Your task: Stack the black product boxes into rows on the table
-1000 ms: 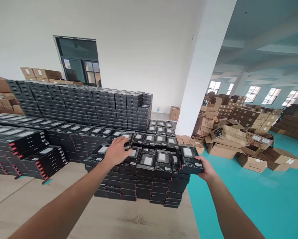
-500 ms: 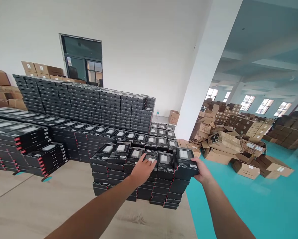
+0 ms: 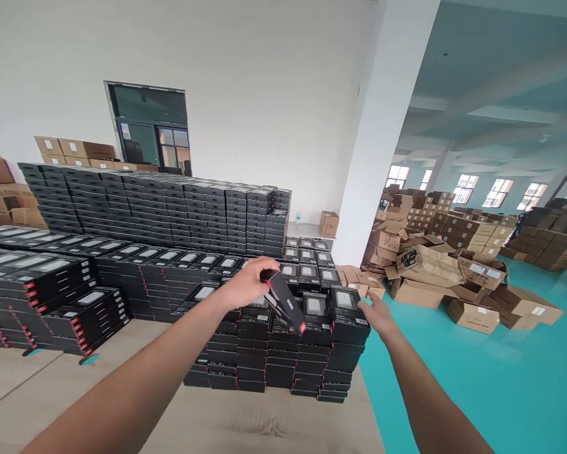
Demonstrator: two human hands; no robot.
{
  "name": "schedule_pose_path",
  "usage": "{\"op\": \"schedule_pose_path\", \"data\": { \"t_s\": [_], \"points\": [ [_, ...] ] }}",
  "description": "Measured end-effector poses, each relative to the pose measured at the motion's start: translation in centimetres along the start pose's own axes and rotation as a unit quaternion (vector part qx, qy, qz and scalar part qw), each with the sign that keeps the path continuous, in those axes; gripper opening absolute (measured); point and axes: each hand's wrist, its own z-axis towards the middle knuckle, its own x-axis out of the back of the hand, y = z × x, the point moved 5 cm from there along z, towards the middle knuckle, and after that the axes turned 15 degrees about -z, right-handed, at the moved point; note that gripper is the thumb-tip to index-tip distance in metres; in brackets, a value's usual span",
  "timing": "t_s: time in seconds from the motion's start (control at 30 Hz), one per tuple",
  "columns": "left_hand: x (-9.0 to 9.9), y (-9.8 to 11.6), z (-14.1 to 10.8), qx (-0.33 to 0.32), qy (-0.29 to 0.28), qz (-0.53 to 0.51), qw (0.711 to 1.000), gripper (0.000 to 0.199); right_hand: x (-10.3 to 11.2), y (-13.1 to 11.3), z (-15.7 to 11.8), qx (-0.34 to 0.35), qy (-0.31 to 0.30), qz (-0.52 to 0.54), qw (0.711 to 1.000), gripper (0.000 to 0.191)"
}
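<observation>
Head view: two bare arms reach from below into a tall block of black boxes.
Left hand (image 3: 245, 284): thumb and fingers clamp the upper end of a slim black box (image 3: 286, 302), which hangs steeply tilted, its red-marked end pointing down and right, between the two hands. Held by one end, it seems to clear its neighbours.
Right hand (image 3: 380, 317): empty, fingers spread apart, just beside the stack's right edge; contact cannot be told.
Stack of black boxes (image 3: 268, 372): directly below both hands, in tight columns with pale labels facing up, likely packed close so that each column braces the next.
Left of the left hand: low rows of similar boxes (image 3: 41, 271).
Beyond both hands: a taller wall of black boxes (image 3: 169, 211).
Right of the right hand: opened cardboard cartons (image 3: 429, 277) on a teal floor (image 3: 453, 391).
</observation>
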Motion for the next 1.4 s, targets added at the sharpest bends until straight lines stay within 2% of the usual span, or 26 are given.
{"op": "schedule_pose_path", "data": {
  "t_s": [0.03,0.07,0.13,0.2,0.23,0.27,0.3,0.37,0.43,0.47,0.53,0.6,0.67,0.73,0.8,0.83,0.87,0.93,1.0,1.03,1.07,1.13,1.2,1.27,1.33,1.4],
  "points": [
    [0.2,-0.7,0.2,0.023,-0.032,-0.082,0.996,0.037,-0.3,-1.3,-1.1,0.048,-0.001,-0.027,0.998,0.059],
    [0.1,-1.5,0.4,0.043,-0.052,-0.157,0.985,0.037,-1.2,-2.7,-2.4,0.11,-0.03,-0.061,0.992,0.069],
    [-0.6,-3.2,0.7,0.065,-0.052,-0.27,0.959,0.039,-4.1,-5.0,-5.8,0.24,-0.159,-0.138,0.948,0.084],
    [-1.7,-4.8,1.1,0.059,-0.036,-0.303,0.95,0.044,-7.4,-5.9,-8.8,0.31,-0.293,-0.183,0.886,0.095],
    [-2.3,-5.5,1.4,0.056,-0.027,-0.285,0.957,0.048,-8.7,-5.9,-9.7,0.322,-0.331,-0.184,0.868,0.097],
    [-2.7,-6.1,1.6,0.056,-0.018,-0.252,0.966,0.054,-9.8,-5.9,-10.1,0.326,-0.344,-0.174,0.863,0.096],
    [-2.8,-6.8,1.8,0.061,-0.006,-0.211,0.976,0.061,-10.8,-5.8,-10.1,0.325,-0.341,-0.157,0.868,0.09],
    [-1.8,-8.0,2.1,0.077,0.033,-0.127,0.988,0.074,-12.3,-5.2,-9.3,0.317,-0.29,-0.144,0.892,0.074],
    [0.7,-9.2,1.7,0.094,0.086,-0.054,0.99,0.084,-13.6,-4.2,-8.2,0.296,-0.191,-0.219,0.91,0.064],
    [2.2,-9.8,1.3,0.104,0.115,-0.013,0.988,0.086,-14.2,-3.6,-7.9,0.288,-0.139,-0.282,0.904,0.062],
    [5.2,-11.1,0.1,0.139,0.166,0.065,0.974,0.083,-16.0,-2.7,-8.0,0.297,-0.063,-0.409,0.861,0.062],
    [6.8,-12.3,-1.4,0.178,0.183,0.115,0.96,0.085,-18.1,-1.8,-8.4,0.319,-0.039,-0.501,0.803,0.062],
    [6.7,-13.5,-2.6,0.21,0.149,0.153,0.954,0.093,-19.9,-0.8,-8.9,0.33,-0.047,-0.554,0.763,0.062],
    [5.4,-14.4,-3.4,0.225,0.091,0.196,0.95,0.103,-20.7,0.2,-9.1,0.328,-0.07,-0.577,0.745,0.063],
    [4.0,-14.9,-3.8,0.232,0.052,0.244,0.94,0.104,-20.2,0.5,-9.3,0.336,-0.077,-0.573,0.743,0.064],
    [3.5,-14.9,-3.9,0.23,0.049,0.261,0.936,0.1,-19.4,0.4,-9.3,0.343,-0.062,-0.567,0.746,0.063],
    [3.3,-14.8,-3.8,0.227,0.051,0.274,0.933,0.094,-18.0,0.1,-9.3,0.349,-0.029,-0.56,0.751,0.061],
    [3.2,-14.2,-3.8,0.217,0.065,0.285,0.931,0.084,-14.3,-0.7,-8.9,0.342,0.083,-0.542,0.763,0.061],
    [3.7,-12.9,-3.9,0.2,0.103,0.257,0.94,0.079,-10.1,-1.2,-8.3,0.297,0.195,-0.52,0.777,0.068],
    [3.9,-12.1,-4.1,0.186,0.131,0.227,0.947,0.076,-8.4,-1.2,-7.9,0.264,0.221,-0.51,0.789,0.074],
    [4.1,-11.2,-4.5,0.166,0.164,0.187,0.954,0.074,-7.1,-0.9,-7.3,0.228,0.22,-0.503,0.804,0.079],
    [3.8,-9.3,-6.2,0.105,0.22,0.085,0.966,0.069,-6.0,-0.1,-6.2,0.168,0.169,-0.503,0.831,0.084],
    [2.3,-8.2,-9.3,0.042,0.231,-0.02,0.972,0.063,-5.8,0.4,-5.4,0.132,0.123,-0.508,0.842,0.08],
    [0.0,-9.0,-13.8,0.016,0.2,-0.111,0.973,0.06,-5.7,0.2,-4.8,0.12,0.116,-0.507,0.846,0.077],
    [-2.3,-12.0,-19.8,0.029,0.172,-0.146,0.974,0.057,-4.9,-0.3,-4.5,0.111,0.118,-0.478,0.863,0.074],
    [-3.6,-17.1,-26.9,0.06,0.178,-0.123,0.975,0.055,-3.4,-1.1,-5.0,0.119,0.131,-0.419,0.89,0.07]
  ]
}}
